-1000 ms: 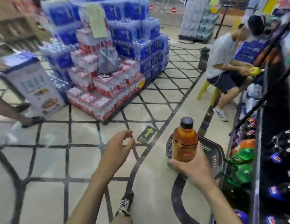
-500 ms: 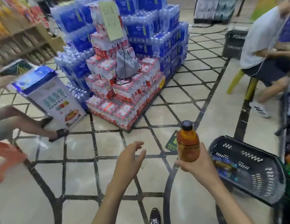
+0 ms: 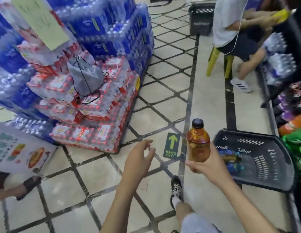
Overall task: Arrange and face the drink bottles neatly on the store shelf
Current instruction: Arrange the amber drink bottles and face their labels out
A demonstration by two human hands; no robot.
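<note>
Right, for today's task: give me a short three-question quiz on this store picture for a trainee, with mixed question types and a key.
1. True or false: the right hand holds the amber bottle upright, cap on.
2. Multiple choice: the left hand is
A) gripping a second bottle
B) empty, fingers loosely spread
C) pinching the cap
3. Fill the gap: as the camera sees it, the black basket on the floor lies to the bottle's ____.

Key: 1 true; 2 B; 3 right.
</note>
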